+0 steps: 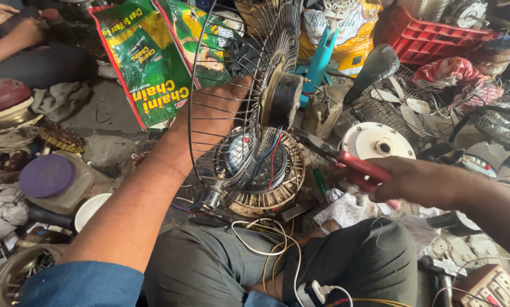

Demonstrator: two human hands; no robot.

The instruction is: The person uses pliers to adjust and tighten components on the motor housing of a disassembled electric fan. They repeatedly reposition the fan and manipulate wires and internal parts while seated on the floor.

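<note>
Cluttered workshop floor filled the frame: fan parts, sacks, a red crate [431, 37]. Your left hand [218, 108] gripped the wire fan guard [238, 96] at upper centre, held upright, motor [283, 99] facing right. Your right hand [414, 182], centre right, clenched red-handled pliers [346, 162], tips pointing left toward the motor wires [269, 159]; right hand nearer them.

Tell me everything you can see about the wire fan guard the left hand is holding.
The wire fan guard is a round cage of thin, dark, worn metal spokes running from a hub to an outer ring. It stands nearly on edge, tilted, over the person's lap. A dirty round motor sits at its hub, with red, blue and black wires hanging down. The left hand grips it through the spokes. The right hand holds red-handled pliers whose jaws reach toward the motor.
</note>
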